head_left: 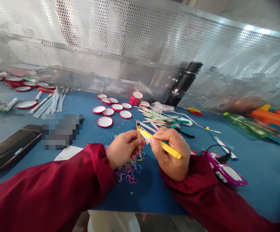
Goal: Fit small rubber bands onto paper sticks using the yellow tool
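Flat pale wooden stick with a dark end (138,126) and bright yellow plastic marker (170,149), one in each hand

So the stick pokes up out of the left hand (122,150), dark end at the top, pretty much upright. The marker slants across from the right hand (172,154), its tip right up at the stick's upper part. Can't tell if they're actually touching.

Right below is a tangled heap of small multicoloured rubber bands (129,172) on the blue counter (152,199), partly hidden by the left hand. Straight ahead there's a scatter of round red-rimmed lids with white insides (105,121), and to the right of those a messy pile of thin wooden sticks (152,112) with teal-handled pliers (185,132) beside it. That lot sits just behind the hands, so they block some of it. Further back, a tall black flask (182,85) leans by the perforated metal panel (106,48). A shiny purple packet (227,170) lies by the right sleeve.

Hands: left is pinched closed on the stick, thumb against fingers. Right is curled round the marker in a writing grip.
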Available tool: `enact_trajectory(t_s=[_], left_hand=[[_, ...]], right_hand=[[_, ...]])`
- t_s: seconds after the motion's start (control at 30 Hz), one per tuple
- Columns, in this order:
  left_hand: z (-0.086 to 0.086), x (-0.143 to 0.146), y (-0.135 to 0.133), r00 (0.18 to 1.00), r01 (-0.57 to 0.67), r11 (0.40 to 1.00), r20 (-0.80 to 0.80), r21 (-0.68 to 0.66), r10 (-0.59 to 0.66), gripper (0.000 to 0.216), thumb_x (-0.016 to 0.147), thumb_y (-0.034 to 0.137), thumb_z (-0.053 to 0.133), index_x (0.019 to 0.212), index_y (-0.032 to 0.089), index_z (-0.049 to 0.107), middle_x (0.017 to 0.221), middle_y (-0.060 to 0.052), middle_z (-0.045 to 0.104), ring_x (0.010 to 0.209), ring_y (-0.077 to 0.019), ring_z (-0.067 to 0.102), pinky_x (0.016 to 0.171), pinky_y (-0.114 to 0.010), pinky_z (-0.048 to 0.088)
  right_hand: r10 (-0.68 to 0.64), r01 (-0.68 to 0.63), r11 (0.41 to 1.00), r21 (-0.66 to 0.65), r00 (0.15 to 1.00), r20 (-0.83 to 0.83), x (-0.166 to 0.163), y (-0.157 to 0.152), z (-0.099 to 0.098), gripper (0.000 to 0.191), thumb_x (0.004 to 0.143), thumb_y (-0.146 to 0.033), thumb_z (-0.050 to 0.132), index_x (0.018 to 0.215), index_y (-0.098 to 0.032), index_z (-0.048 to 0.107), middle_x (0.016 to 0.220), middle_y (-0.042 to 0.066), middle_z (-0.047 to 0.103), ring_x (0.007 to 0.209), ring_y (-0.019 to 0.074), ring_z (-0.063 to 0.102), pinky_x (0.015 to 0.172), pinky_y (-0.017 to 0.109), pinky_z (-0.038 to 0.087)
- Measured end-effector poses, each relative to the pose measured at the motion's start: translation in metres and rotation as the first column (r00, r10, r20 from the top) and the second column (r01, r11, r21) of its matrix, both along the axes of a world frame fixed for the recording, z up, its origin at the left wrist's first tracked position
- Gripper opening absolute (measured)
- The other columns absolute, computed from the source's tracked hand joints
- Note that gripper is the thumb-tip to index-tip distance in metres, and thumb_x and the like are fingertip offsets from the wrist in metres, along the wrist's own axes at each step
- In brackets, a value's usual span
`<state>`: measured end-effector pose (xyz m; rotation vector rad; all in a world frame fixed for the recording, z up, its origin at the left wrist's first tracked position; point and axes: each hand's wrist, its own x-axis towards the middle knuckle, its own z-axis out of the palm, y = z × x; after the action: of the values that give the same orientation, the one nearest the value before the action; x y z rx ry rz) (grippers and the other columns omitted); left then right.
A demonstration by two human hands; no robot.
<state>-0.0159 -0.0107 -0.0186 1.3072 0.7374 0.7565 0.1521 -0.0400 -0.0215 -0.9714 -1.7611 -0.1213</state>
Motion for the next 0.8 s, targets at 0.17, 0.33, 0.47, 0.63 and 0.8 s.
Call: enact_trajectory(t_s=[0.17,0.33,0.47,0.63,0.8], left_hand=[[0.0031,-0.0008,-0.0017,0.999,-0.001,0.998,0.043,-0.057,0.004,0.018,0.086,0.032,0.062,0.083,0.016,0.054,0.072,0.002,0.057,0.05,-0.005,0.049,0.043,-0.017,0.034],[0.0036,-0.0022,-0.0004,0.997,0.0,0.992,0.075,-0.125,0.01,0.018,0.087,0.032,0.06,0.084,0.014,0.054,0.073,0.0,0.057,0.05,-0.004,0.047,0.043,-0.016,0.034],[0.0042,-0.0027,-0.0007,0.996,0.03,0.989,0.089,-0.146,-0.017,0.02,0.086,0.033,0.062,0.083,0.014,0.054,0.073,0.001,0.057,0.049,-0.0032,0.046,0.043,-0.015,0.032],[0.0036,-0.0014,-0.0011,0.995,0.054,0.991,0.094,-0.122,-0.043,0.023,0.085,0.035,0.064,0.082,0.015,0.054,0.073,0.001,0.057,0.051,-0.0034,0.049,0.043,-0.014,0.033],[0.0021,-0.0004,0.0001,0.995,0.062,0.994,0.08,-0.092,-0.054,0.025,0.084,0.037,0.067,0.082,0.015,0.054,0.072,0.001,0.058,0.05,-0.0041,0.051,0.042,-0.015,0.034]], right_hand=[[-0.101,0.102,0.993,0.062,0.995,-0.024,0.0047,0.0036,0.0001,0.008,0.083,-0.019,0.063,0.085,-0.023,0.056,0.077,0.0,0.062,0.071,0.0171,0.061,0.066,0.032,0.05],[0.039,-0.037,0.999,0.024,0.994,-0.1,0.0046,0.0038,-0.0028,0.009,0.083,-0.02,0.063,0.088,-0.023,0.055,0.077,0.001,0.062,0.072,0.0182,0.061,0.068,0.035,0.051],[0.049,-0.051,0.999,-0.017,0.995,-0.085,0.0033,0.0032,-0.0034,0.01,0.082,-0.02,0.063,0.087,-0.023,0.055,0.077,0.001,0.062,0.071,0.0181,0.061,0.068,0.036,0.051],[0.073,-0.076,0.997,-0.034,0.994,-0.081,0.0029,0.0034,-0.0047,0.011,0.083,-0.019,0.063,0.088,-0.024,0.055,0.077,0.001,0.062,0.071,0.0178,0.061,0.066,0.035,0.051],[0.078,-0.08,0.996,-0.038,0.996,-0.052,0.0011,0.0022,-0.0039,0.012,0.082,-0.019,0.063,0.089,-0.024,0.055,0.077,0.0,0.062,0.071,0.0175,0.062,0.067,0.034,0.051]])
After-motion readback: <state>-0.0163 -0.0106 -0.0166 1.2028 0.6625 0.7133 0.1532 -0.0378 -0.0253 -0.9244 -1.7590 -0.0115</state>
